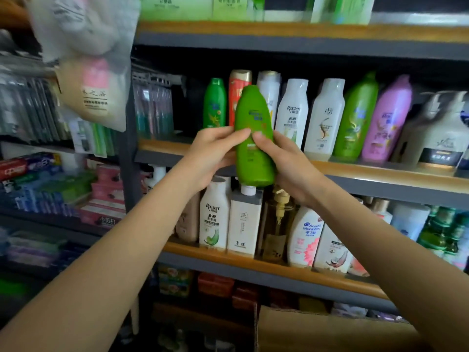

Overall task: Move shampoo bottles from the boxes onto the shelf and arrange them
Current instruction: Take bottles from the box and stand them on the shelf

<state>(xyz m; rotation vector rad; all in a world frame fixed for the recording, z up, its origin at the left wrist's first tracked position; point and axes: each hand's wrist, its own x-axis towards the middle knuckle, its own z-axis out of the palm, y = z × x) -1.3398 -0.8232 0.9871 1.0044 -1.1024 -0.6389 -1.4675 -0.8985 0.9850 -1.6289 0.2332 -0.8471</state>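
Note:
Both my hands hold one green shampoo bottle [253,138] upright in front of the middle shelf [355,171]. My left hand [215,153] grips its left side, thumb across the label. My right hand [284,161] grips its right side and lower part. Behind the bottle on that shelf stand a smaller green bottle [214,104], a red bottle [237,92], white bottles [291,113], another green bottle [355,118] and a pink bottle [388,120]. A brown cardboard box [330,331] sits low at the bottom right.
The shelf below [253,257] carries several white, gold and green bottles. The left rack holds toothbrushes [152,110] and toothpaste boxes [38,179]. A plastic bag [94,80] hangs at upper left. Green boxes [193,7] line the top shelf.

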